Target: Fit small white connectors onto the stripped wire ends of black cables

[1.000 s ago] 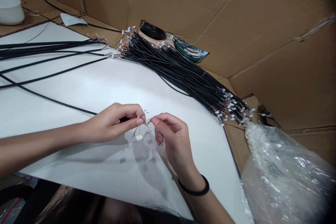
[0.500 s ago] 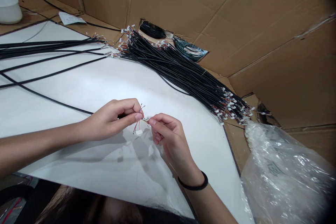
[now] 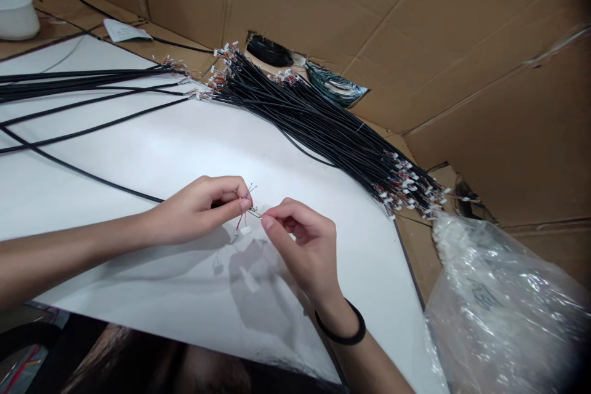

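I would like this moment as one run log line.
left hand: holds black cable near its end | right hand: pinches thin wires | cable bundle: beyond hands

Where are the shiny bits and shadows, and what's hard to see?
Head view: shiny glints on the plastic bag; head view: grey shadows on the white table below the left hand and right hand; head view: thin wires too tiny to follow clearly.

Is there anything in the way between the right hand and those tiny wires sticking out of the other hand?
Nothing that I can see. The right hand pinches at the thin wires, which poke out of the left hand. The big bundle of black cables lies farther back, apart from both hands.
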Available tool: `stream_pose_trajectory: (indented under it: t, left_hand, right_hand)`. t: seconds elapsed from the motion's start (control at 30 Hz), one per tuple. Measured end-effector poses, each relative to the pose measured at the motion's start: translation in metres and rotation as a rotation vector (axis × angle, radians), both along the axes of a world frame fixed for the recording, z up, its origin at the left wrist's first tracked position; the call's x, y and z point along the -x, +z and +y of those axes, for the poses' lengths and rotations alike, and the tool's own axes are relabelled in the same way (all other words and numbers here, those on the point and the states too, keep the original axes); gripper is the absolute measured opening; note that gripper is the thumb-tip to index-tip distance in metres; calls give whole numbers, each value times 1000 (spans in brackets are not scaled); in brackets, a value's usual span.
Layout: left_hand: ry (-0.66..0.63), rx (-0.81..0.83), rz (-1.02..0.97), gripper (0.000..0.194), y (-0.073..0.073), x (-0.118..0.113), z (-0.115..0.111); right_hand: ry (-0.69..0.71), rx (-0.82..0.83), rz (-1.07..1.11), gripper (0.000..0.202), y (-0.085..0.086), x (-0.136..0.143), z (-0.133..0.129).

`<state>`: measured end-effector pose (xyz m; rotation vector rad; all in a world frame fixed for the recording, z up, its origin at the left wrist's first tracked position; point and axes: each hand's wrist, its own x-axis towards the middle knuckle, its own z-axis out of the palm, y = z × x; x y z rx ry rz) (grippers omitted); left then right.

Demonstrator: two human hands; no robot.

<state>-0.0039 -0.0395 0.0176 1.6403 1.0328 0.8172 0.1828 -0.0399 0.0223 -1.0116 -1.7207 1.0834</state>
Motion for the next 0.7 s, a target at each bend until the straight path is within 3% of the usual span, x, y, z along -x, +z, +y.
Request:
stream_pose_trajectory:
  t: [0.13,0.33,0.7]
  left_hand:
    - [29,51,-72,22,2,0,0]
    - [30,78,-147,21,4,-1,1]
    - [34,74,-133,21,4,-1,1]
  right_hand:
    - [12,-180,-112,11,-2,1,-2]
    - [-93,-113,-147,10,-3,3,-1]
    - [-172,-239,-222,7,-5,4,-3]
